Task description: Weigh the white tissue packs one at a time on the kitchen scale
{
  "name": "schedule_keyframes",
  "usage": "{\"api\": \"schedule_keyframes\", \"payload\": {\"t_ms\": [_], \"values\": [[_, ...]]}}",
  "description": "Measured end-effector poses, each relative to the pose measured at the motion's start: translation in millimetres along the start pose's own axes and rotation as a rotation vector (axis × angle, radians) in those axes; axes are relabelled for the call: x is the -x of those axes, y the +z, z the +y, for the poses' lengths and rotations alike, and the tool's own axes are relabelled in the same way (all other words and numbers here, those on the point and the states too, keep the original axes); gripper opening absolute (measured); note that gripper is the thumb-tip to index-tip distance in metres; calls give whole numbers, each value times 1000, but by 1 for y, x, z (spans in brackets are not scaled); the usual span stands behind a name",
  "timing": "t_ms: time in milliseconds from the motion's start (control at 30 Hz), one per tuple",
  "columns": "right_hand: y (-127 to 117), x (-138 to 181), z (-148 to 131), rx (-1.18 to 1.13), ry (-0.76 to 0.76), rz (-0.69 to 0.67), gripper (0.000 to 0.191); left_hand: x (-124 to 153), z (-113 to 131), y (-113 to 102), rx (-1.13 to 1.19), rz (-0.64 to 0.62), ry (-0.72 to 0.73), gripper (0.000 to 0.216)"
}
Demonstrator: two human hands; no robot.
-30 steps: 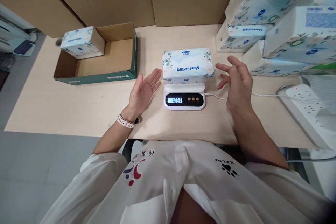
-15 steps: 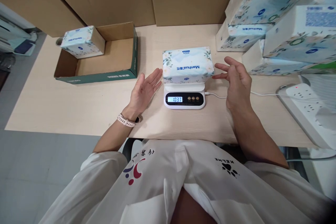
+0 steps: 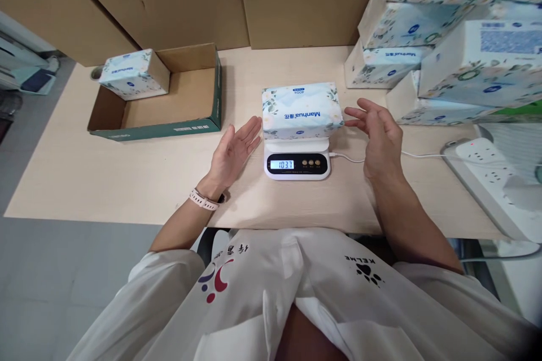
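Along the far edge of the table [image 3: 139, 192] stood tall cardboard panels [image 3: 313, 0]. At the far right corner rose a stack of tissue packs [image 3: 449, 62]; toward the far left corner lay an open box [image 3: 156, 133] with a lone pack [image 3: 133, 73] at its left end. Midway between the table's sides, back from the near edge, a white scale [image 3: 298, 175] carried the centre pack [image 3: 301, 113], lying flat. Judging by this layout, one pack was already boxed, another was set down with a reading up, and the stack remained off the scale; shifting the centre pack elsewhere was not yet done. Beside it were two hands, both seemingly empty: the left hand [image 3: 232, 152] flat, palm partly up, fingers nearly together; the right hand [image 3: 381, 141] with fingers spread and loosely bent. Whether any fingertip touched the pack could not be told. Smallest, the display [image 3: 282, 164] showed the digits 1037, any decimal point being hard to confirm. Since the first frame, the right hand's lower fingers had risen and neared the centre pack, and the view had tilted slightly; the reading was unchanged.
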State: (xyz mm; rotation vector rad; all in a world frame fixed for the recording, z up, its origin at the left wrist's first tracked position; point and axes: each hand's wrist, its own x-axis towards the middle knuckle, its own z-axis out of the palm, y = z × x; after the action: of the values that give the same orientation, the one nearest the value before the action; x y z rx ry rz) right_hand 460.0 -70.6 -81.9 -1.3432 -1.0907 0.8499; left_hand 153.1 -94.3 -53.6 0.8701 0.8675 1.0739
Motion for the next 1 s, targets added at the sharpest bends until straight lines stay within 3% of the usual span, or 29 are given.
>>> {"api": "schedule_keyframes", "payload": {"t_ms": [567,733,900,1000], "values": [[0,0,-4,31,-2,18,51,-3,4,-5,-117,42,13,77],[2,3,-2,90,-24,-20,58,-9,-5,-8,-128,18,34,78],[14,13,-16,297,24,-218,81,-26,-13,5,-152,-132,71,86],[29,18,-45,396,-58,-342,81,-30,1,6,-228,-158,166,80]]}}
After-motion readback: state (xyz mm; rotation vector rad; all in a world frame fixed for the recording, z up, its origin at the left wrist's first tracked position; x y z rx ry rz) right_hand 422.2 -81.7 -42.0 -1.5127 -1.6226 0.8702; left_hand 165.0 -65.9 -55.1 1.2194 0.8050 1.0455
